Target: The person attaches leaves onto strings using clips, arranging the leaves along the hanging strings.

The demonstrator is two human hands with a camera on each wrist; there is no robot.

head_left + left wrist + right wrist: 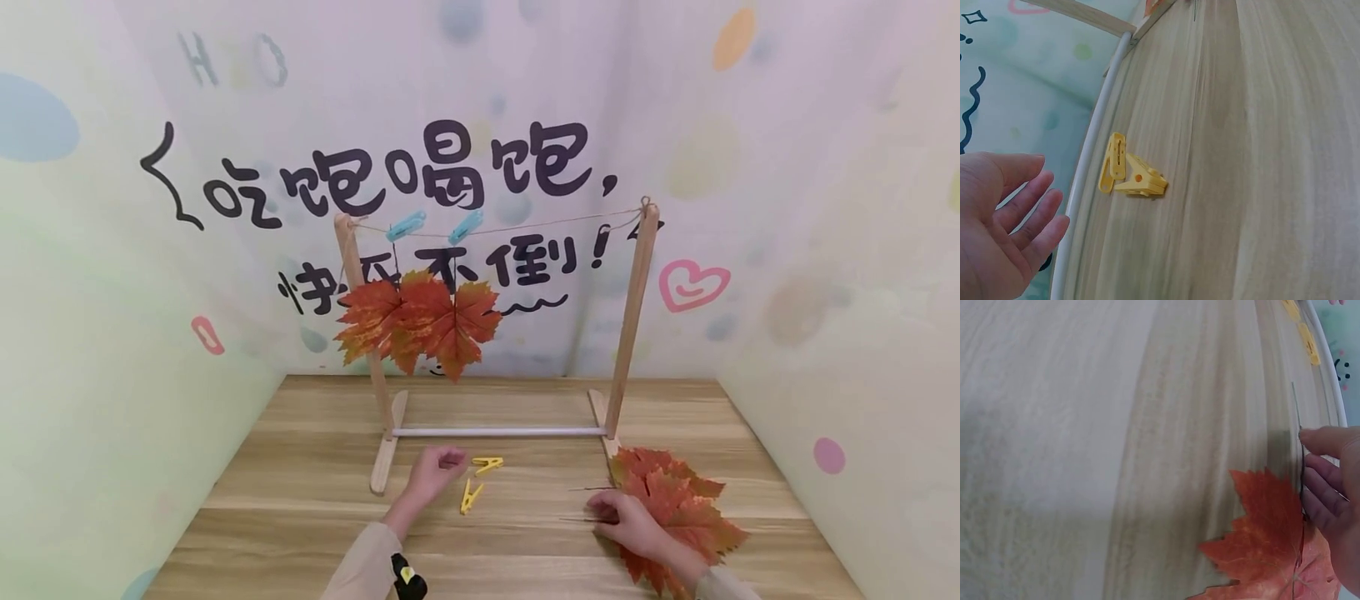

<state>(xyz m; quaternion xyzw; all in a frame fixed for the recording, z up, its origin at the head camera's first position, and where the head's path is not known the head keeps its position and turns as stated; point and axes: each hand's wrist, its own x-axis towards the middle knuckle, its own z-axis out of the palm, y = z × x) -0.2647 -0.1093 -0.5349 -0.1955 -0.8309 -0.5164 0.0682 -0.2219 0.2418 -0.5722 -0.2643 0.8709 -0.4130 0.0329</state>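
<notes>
Over the tabletop, my left hand (437, 469) is empty, fingers loosely bent, just left of two yellow clothespins (487, 464). The left wrist view shows its thumb and fingers apart beside the yellow clothespins (1141, 178). My right hand (628, 521) lies over the edge of several red-orange artificial maple leaves (701, 512) at the right. In the right wrist view, a thin dark leaf stem (1296, 403) runs past the thumb tip and fingers of the right hand (1341, 487). Thumb and fingers look spread around it; the firmness of contact is unclear.
A wooden frame with two posts (633, 325) and a white crossbar (498, 432) stands behind the hands. Twine (555, 222) spans the post tops. Two blue clothespins (467, 226) hold maple leaves (457, 325) at its left part. Printed walls surround the table (315, 508).
</notes>
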